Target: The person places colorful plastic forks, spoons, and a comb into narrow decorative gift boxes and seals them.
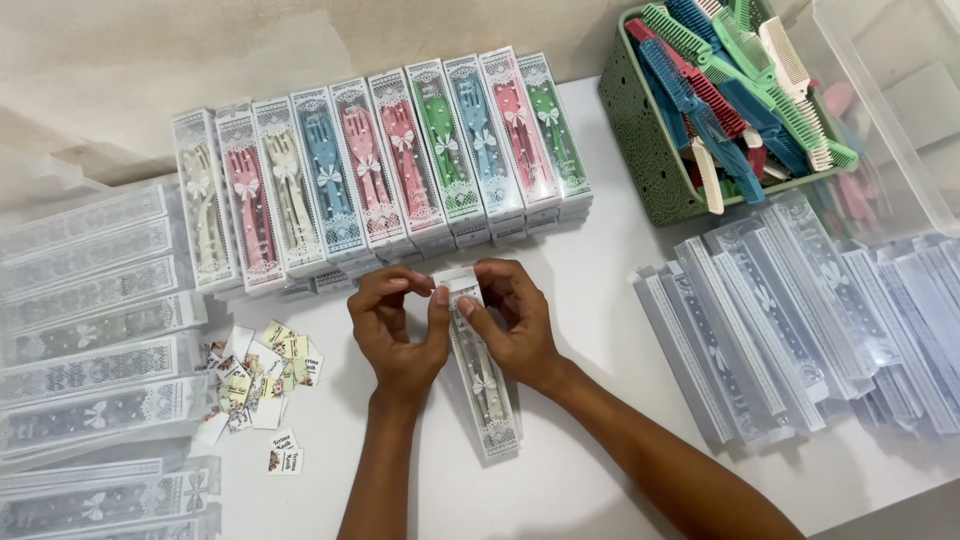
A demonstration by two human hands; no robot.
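1. I have the clear lace-print box (484, 385) lying flat on the white worktop (600, 440), directly in front of me, just this side of the row of filled boxes (385, 165)

2. Its long axis runs away from me toward that row, leaning slightly leftward at the far end; the near end points back along my right forearm

3. My left hand (398, 330) sits on the left of the box's far end, thumb and forefinger pinched together on the small end flap (458, 282)

4. My right hand (512, 322) sits on the right of that same end, fingers curled over the box and thumb pressed on the flap from the other side, so both hands are clamped on the one box at its top

5. Both hands are about equally near the flap; the right one covers more of the box's body, while the near half of the box lies bare on the worktop

6. Inside the box I can make out a pale utensil with a small bow, though its colour is hard to tell

7. Left of the box lies a scatter of small paper tags (255, 375), near my left wrist but not touching it

8. Right of the box, well apart, sits a heap of empty clear boxes (790, 310), and beyond that a green basket (640, 140) of folding combs (730, 70)
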